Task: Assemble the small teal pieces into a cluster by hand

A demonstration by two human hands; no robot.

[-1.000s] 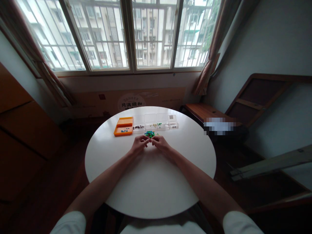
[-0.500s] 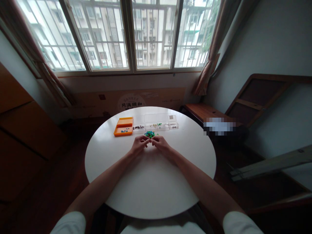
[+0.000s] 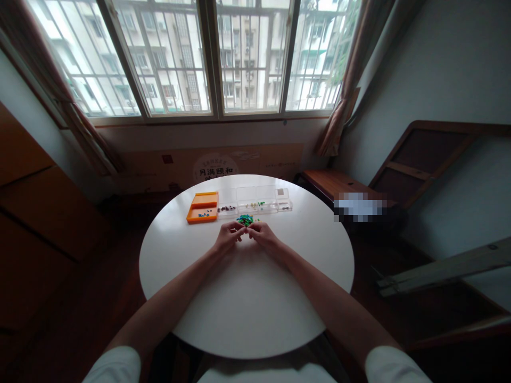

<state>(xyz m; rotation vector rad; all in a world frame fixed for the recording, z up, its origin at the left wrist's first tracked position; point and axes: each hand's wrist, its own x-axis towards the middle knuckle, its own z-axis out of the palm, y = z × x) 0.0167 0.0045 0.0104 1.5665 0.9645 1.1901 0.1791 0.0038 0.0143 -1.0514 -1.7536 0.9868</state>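
Observation:
A small heap of green and blue pieces lies on the round white table. Just in front of it, my left hand and my right hand meet with their fingertips pinched together. Whatever they pinch is too small to name. Behind the heap stand clear plastic boxes with raised lids, holding dark, pale and green bits in their compartments. To the left of these sits an open orange case with a few blue and dark pieces inside.
Past the table's far edge is a wall panel with printed characters, below a barred window. A wooden bench stands at the right, with a blurred pale patch over it. Wooden cabinets line the left side.

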